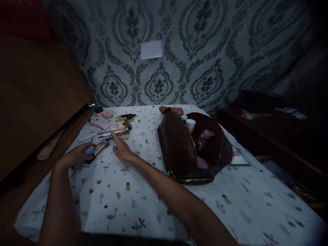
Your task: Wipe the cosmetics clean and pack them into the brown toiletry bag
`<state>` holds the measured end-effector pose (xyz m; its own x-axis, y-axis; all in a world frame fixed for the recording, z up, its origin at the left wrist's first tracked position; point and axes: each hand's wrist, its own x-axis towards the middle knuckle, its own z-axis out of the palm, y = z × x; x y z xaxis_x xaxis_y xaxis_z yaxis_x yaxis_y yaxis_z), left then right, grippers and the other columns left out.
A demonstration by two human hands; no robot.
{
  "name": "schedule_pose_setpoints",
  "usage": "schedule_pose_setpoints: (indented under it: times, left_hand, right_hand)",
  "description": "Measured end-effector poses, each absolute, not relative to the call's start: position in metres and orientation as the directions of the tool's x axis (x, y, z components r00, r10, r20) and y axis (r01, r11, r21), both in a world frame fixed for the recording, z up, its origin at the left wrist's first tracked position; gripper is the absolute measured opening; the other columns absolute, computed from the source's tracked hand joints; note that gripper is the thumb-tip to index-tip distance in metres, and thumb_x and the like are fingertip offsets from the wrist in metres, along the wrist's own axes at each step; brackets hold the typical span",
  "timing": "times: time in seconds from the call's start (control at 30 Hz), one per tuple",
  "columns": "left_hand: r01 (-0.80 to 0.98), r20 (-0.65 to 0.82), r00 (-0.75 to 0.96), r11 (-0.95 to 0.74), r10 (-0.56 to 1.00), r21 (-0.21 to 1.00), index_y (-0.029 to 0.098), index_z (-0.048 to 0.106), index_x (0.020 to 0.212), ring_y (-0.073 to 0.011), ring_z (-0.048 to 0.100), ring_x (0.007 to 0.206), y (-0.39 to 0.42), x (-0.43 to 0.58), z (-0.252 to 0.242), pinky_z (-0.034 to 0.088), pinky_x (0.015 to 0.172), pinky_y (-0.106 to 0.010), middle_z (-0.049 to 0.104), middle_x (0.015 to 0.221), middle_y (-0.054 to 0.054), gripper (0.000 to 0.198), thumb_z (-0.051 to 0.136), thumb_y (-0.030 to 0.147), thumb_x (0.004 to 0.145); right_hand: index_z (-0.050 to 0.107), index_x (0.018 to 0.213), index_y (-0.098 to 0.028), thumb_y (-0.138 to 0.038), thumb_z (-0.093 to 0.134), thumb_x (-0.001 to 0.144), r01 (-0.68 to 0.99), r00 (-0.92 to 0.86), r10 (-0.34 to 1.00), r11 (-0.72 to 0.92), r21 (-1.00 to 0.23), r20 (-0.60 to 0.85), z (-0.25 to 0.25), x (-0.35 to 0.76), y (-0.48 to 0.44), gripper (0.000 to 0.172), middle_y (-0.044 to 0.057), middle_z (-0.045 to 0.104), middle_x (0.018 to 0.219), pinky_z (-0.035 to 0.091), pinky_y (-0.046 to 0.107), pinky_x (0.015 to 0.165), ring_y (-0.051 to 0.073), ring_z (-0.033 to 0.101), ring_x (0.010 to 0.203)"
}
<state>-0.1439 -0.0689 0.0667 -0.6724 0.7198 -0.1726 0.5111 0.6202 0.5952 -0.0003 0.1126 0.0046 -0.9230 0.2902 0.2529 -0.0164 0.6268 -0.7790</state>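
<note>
On the left of the cloth, my left hand closes around a small beige bottle with a dark cap. A blue piece shows by its fingers, its kind unclear. My right hand has its index finger stretched out to a silver tube, seemingly touching it; the other fingers are partly hidden. Around them lie a pink squeeze tube, a thin white stick, a gold-coloured tube, a dark green round item and a pink jar.
An open brown toiletry bag stands right of my hands, holding a white-capped jar and a purple-capped bottle. Behind it lies an orange-brown case. A large brown board borders the left side; patterned wall rises behind.
</note>
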Motion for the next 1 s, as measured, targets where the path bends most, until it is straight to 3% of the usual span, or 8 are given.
schedule_pose_setpoints:
  times: [0.17, 0.37, 0.47, 0.67, 0.8, 0.87, 1.0]
  left_hand:
    - [0.568, -0.2, -0.563, 0.552, 0.802, 0.611, 0.025, 0.07, 0.106, -0.0275, 0.065, 0.092, -0.059, -0.131, 0.068, 0.052, 0.077, -0.031, 0.071, 0.092, -0.001, 0.056, 0.064, 0.04, 0.052]
    - [0.706, -0.081, -0.507, 0.467, 0.858, 0.533, 0.026, 0.07, 0.114, -0.029, 0.063, 0.113, -0.039, -0.119, 0.062, 0.047, 0.101, -0.037, 0.071, 0.121, -0.004, 0.053, 0.063, 0.038, 0.063]
    - [0.764, 0.008, -0.463, 0.395, 0.886, 0.511, 0.025, 0.07, 0.119, -0.031, 0.061, 0.116, -0.028, -0.112, 0.054, 0.045, 0.103, -0.04, 0.07, 0.125, -0.006, 0.051, 0.062, 0.044, 0.073]
    - [0.741, 0.153, -0.346, 0.17, 0.926, 0.65, 0.02, 0.069, 0.121, -0.0317, 0.062, 0.118, -0.004, -0.105, 0.038, 0.044, 0.105, -0.045, 0.068, 0.131, -0.01, 0.054, 0.058, 0.056, 0.081]
    - [0.652, 0.206, -0.398, 0.118, 0.894, 0.749, 0.018, 0.07, 0.116, -0.0306, 0.062, 0.118, 0.007, -0.116, 0.028, 0.043, 0.109, -0.044, 0.07, 0.126, -0.011, 0.052, 0.059, 0.056, 0.081]
    - [0.629, 0.222, -0.468, 0.145, 0.856, 0.764, 0.016, 0.068, 0.118, -0.0313, 0.061, 0.12, 0.011, -0.121, 0.022, 0.042, 0.11, -0.045, 0.068, 0.128, -0.012, 0.055, 0.06, 0.055, 0.079]
    - [0.637, 0.267, -0.511, 0.151, 0.817, 0.756, 0.013, 0.055, 0.136, -0.0302, 0.056, 0.128, 0.019, -0.123, 0.015, 0.041, 0.111, -0.044, 0.062, 0.136, -0.015, 0.067, 0.057, 0.049, 0.079]
  right_hand:
    - [0.019, 0.159, -0.023, -0.01, 0.051, 0.087, -0.035, -0.904, 0.33, 0.576, -0.816, 0.272, 0.004, -0.019, 0.119, 0.08, 0.009, 0.053, 0.147, 0.038, 0.04, 0.112, 0.025, 0.048, 0.135]
    - [0.04, 0.151, -0.023, -0.009, 0.046, 0.091, -0.102, -0.874, 0.388, 0.443, -0.891, 0.293, 0.0, -0.023, 0.134, 0.062, 0.007, 0.066, 0.129, 0.047, 0.033, 0.102, 0.019, 0.064, 0.115]
    - [0.048, 0.146, -0.023, -0.011, 0.046, 0.091, -0.123, -0.841, 0.434, 0.426, -0.896, 0.321, -0.002, -0.017, 0.14, 0.056, 0.005, 0.066, 0.127, 0.047, 0.032, 0.102, 0.018, 0.063, 0.112]
    - [0.042, 0.149, -0.023, -0.021, 0.047, 0.095, -0.154, -0.85, 0.358, 0.531, -0.833, 0.385, -0.007, 0.013, 0.141, 0.054, 0.007, 0.069, 0.114, 0.047, 0.038, 0.099, 0.021, 0.062, 0.106]
    - [0.035, 0.152, -0.022, -0.021, 0.06, 0.089, -0.164, -0.865, 0.28, 0.629, -0.76, 0.418, -0.011, 0.036, 0.139, 0.067, 0.012, 0.061, 0.132, 0.045, 0.042, 0.103, 0.025, 0.058, 0.118]
    - [0.042, 0.148, -0.022, -0.019, 0.067, 0.084, -0.135, -0.88, 0.246, 0.69, -0.711, 0.406, -0.012, 0.044, 0.138, 0.068, 0.012, 0.059, 0.136, 0.043, 0.044, 0.105, 0.027, 0.055, 0.123]
    - [0.057, 0.133, -0.018, -0.016, 0.069, 0.083, -0.078, -0.893, 0.236, 0.757, -0.648, 0.383, -0.011, 0.058, 0.135, 0.051, 0.014, 0.066, 0.125, 0.043, 0.045, 0.103, 0.028, 0.058, 0.115]
